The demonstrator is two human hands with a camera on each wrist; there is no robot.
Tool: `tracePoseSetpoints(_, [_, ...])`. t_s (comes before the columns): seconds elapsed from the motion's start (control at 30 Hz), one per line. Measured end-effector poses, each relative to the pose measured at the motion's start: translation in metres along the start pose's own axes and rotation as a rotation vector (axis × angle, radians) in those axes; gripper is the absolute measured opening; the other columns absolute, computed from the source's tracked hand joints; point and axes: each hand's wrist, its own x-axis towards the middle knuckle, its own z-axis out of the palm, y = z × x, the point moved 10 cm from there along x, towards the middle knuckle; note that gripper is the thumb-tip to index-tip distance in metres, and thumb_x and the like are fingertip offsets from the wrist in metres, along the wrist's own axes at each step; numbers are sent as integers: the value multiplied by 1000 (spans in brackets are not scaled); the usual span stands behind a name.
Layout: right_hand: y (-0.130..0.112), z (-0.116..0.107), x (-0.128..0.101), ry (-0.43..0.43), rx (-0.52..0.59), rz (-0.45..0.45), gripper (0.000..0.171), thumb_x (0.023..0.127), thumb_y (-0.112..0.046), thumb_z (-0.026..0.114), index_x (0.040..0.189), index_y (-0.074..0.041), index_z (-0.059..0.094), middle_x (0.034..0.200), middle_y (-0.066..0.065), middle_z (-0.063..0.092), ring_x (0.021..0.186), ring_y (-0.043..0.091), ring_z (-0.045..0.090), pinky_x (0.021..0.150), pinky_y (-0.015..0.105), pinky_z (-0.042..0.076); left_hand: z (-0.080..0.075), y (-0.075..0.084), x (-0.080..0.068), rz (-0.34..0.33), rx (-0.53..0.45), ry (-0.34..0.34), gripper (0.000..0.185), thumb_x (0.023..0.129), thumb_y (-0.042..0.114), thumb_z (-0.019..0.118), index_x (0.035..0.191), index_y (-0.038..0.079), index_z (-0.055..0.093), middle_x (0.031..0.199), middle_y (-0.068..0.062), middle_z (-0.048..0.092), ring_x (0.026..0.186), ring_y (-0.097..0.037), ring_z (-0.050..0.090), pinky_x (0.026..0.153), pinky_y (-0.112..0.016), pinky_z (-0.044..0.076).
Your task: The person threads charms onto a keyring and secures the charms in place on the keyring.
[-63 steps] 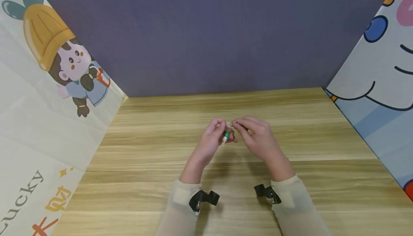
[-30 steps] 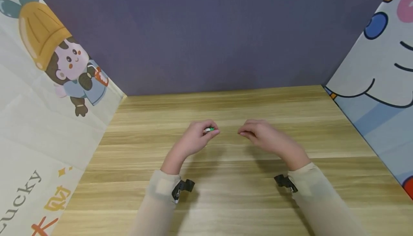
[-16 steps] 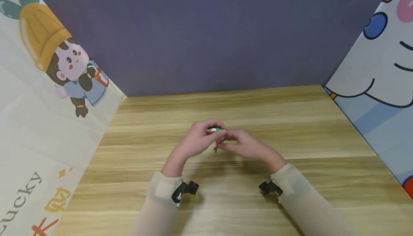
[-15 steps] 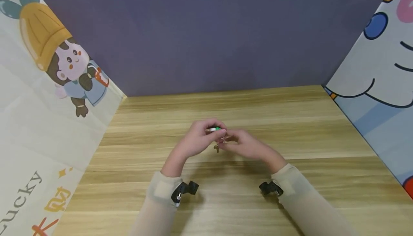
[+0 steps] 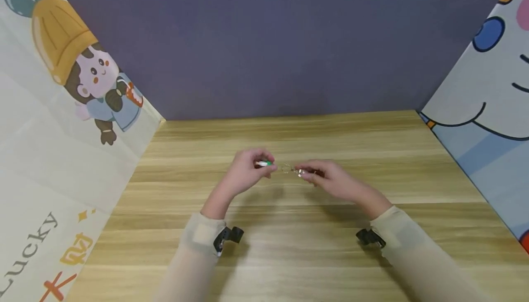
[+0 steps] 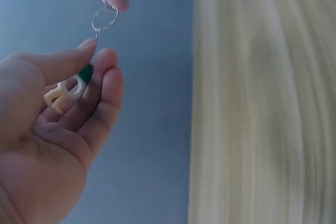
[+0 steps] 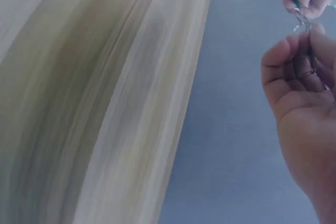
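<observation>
My left hand point(image 5: 248, 171) pinches a small keychain charm point(image 6: 84, 74) between thumb and fingers; it is green at one end, white and cream toward the other. From the charm a short link leads to a thin metal split ring point(image 6: 93, 23), which spans the gap between the hands. On the far side of that ring, my right hand point(image 5: 336, 182) pinches shiny metal pieces, which look like keys point(image 5: 301, 172), between thumb and fingertips. The right fingers point(image 7: 275, 59) curl over and hide most of them. Both hands are above the wooden tabletop.
A light wood-grain table point(image 5: 289, 247) lies below the hands. Behind it rises a dark blue-grey panel point(image 5: 281, 45), with printed cartoon panels at left point(image 5: 33, 155) and right point(image 5: 454, 86). Each sleeve carries a black wrist mount point(image 5: 227, 237).
Half a second ago the hands met, with a key dangling below them. They have since moved apart, the ring now showing between them and the key end in the right fingers.
</observation>
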Motion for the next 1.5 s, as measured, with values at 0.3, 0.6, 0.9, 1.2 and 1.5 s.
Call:
tracePoseSetpoints(0.3, [2, -2, 5, -85, -408, -117, 38, 99, -16, 75, 134, 0, 72, 127, 16, 77, 105, 26, 77, 89, 41, 65, 21, -12, 9, 137, 446, -129, 13, 97, 26, 81, 104, 15, 81, 99, 1, 82, 87, -8, 73, 77, -22, 61])
tracePoseSetpoints(0.6, [27, 15, 23, -203, -497, -148, 22, 103, -16, 71, 117, 0, 77, 112, 12, 80, 104, 26, 77, 89, 40, 66, 37, -43, 26, 43, 528, -168, 13, 92, 23, 84, 95, 17, 73, 86, 5, 72, 76, -10, 62, 72, -28, 56])
tracePoseSetpoints(0.9, [40, 30, 19, -258, -668, -169, 26, 103, -33, 72, 115, -10, 75, 108, 2, 74, 97, 15, 72, 85, 35, 64, 51, -53, 27, 71, 579, -258, 25, 89, 28, 88, 104, 13, 74, 94, 2, 71, 86, -11, 64, 82, -29, 58])
tracePoseSetpoints(1.2, [27, 27, 15, -172, -743, -339, 20, 97, -25, 80, 108, -9, 77, 103, 2, 71, 91, 14, 70, 81, 34, 64, 46, -53, 26, 70, 618, -292, 19, 93, 24, 84, 107, 12, 77, 98, -1, 73, 90, -14, 66, 88, -34, 60])
tracePoseSetpoints(1.5, [29, 27, 16, -177, -771, -321, 14, 100, -18, 76, 110, -9, 76, 105, 2, 71, 93, 15, 70, 84, 35, 64, 44, -54, 25, 70, 637, -277, 28, 95, 32, 82, 115, 14, 76, 102, 0, 73, 95, -15, 66, 91, -36, 59])
